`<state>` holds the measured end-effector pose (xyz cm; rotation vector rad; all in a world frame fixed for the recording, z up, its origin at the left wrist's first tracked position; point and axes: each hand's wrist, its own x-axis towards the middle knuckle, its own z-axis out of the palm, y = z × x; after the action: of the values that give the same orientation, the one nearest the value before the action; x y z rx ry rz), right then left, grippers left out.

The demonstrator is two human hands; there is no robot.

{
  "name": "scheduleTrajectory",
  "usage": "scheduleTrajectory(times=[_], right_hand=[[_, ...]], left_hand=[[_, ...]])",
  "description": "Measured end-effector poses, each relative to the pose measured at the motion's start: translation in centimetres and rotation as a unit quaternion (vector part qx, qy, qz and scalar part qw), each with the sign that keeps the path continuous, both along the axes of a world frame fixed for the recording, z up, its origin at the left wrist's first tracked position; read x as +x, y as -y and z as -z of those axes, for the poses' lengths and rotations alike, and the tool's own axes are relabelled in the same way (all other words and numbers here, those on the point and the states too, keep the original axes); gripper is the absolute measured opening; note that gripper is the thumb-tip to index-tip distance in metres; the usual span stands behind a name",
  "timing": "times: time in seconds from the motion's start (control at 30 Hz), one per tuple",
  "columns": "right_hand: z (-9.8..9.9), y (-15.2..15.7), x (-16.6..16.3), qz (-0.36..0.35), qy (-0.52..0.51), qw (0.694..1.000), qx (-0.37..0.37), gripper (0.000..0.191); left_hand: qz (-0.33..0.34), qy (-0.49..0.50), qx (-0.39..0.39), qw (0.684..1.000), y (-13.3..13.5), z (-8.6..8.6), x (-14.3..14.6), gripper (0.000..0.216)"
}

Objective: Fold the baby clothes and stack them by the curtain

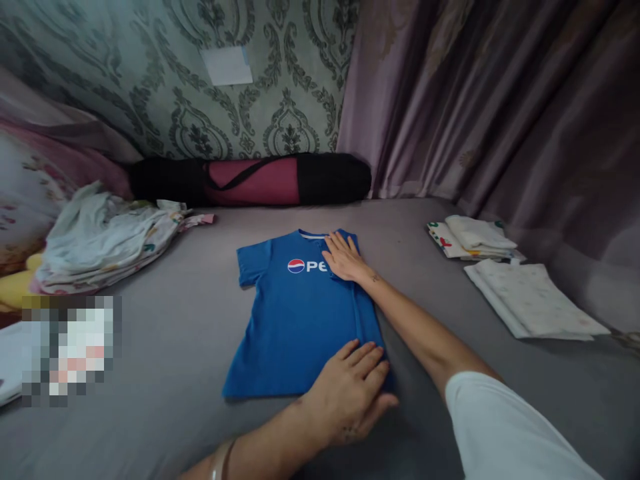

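A blue T-shirt (300, 327) lies spread on the grey bedsheet, neckline away from me, with a round red, white and blue logo and white letters on its chest. Its left-hand sleeve points outward, while the right-hand side is folded inward along a lengthwise crease. My right hand (345, 259) rests flat near the collar, fingers extended, covering part of the lettering. Closer to me, my left hand (355, 383) lies over the lower right part of the shirt, fingers stretched out and thumb apart. Neither hand grips anything; the hem's right corner is partly hidden.
Folded patterned cloths (537, 300) and another small folded stack (473, 238) lie at right. A heap of pale clothes (110, 233) sits at left. Along the wall stretches a black and maroon long bag (255, 180), beside purple curtains (415, 100). A blurred patch covers something lower left.
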<state>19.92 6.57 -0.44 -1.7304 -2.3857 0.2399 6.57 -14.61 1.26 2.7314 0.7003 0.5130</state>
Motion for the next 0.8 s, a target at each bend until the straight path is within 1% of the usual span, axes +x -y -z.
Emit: scheduleTrajectory(times=[0.1, 0.17, 0.23, 0.33, 0.4, 0.43, 0.5, 0.6, 0.7, 0.73, 0.8], right_hand=[[0.2, 1.1, -1.3, -0.030, -0.007, 0.999, -0.022, 0.070], [0.6, 1.4, -1.9, -0.025, -0.007, 0.999, -0.037, 0.072], [0.7, 1.3, -2.1, -0.021, -0.015, 0.999, -0.037, 0.072], [0.1, 1.0, -1.4, -0.020, -0.072, 0.996, -0.044, 0.069], [-0.8, 1.7, -0.4, -0.007, -0.122, 0.992, -0.034, 0.066], [-1.2, 2.5, 0.2, -0.002, -0.137, 0.990, -0.024, 0.066], [-1.8, 5.3, 1.5, -0.010, -0.134, 0.991, -0.008, 0.065], [-1.9, 11.1, 2.9, -0.029, -0.088, 0.996, -0.016, 0.065], [-1.1, 16.2, 3.4, -0.045, -0.049, 0.997, -0.024, 0.066], [-0.8, 17.3, 3.4, -0.050, -0.041, 0.998, -0.026, 0.066], [-0.3, 18.6, 3.2, -0.054, -0.029, 0.998, -0.025, 0.066]], left_hand=[[-0.050, 0.050, -0.016, 0.997, -0.5, -0.8, 0.0, 0.035], [-0.069, 0.074, -0.034, 0.994, -0.8, -1.1, -0.1, 0.032], [-0.084, 0.088, -0.056, 0.991, -1.2, -1.1, -0.2, 0.032], [-0.126, 0.101, -0.077, 0.984, -1.6, -1.1, -0.5, 0.036], [-0.170, 0.110, -0.090, 0.975, -2.0, -1.1, -0.8, 0.041], [-0.196, 0.117, -0.099, 0.969, -2.2, -1.2, -1.0, 0.043], [-0.247, 0.134, -0.119, 0.952, -2.6, -1.3, -1.4, 0.043], [-0.303, 0.151, -0.138, 0.931, -3.3, -1.5, -1.9, 0.039], [-0.318, 0.148, -0.151, 0.924, -3.8, -1.6, -2.0, 0.034], [-0.317, 0.144, -0.154, 0.925, -3.8, -1.6, -2.0, 0.031], [-0.312, 0.131, -0.156, 0.928, -3.9, -1.8, -2.1, 0.027]])
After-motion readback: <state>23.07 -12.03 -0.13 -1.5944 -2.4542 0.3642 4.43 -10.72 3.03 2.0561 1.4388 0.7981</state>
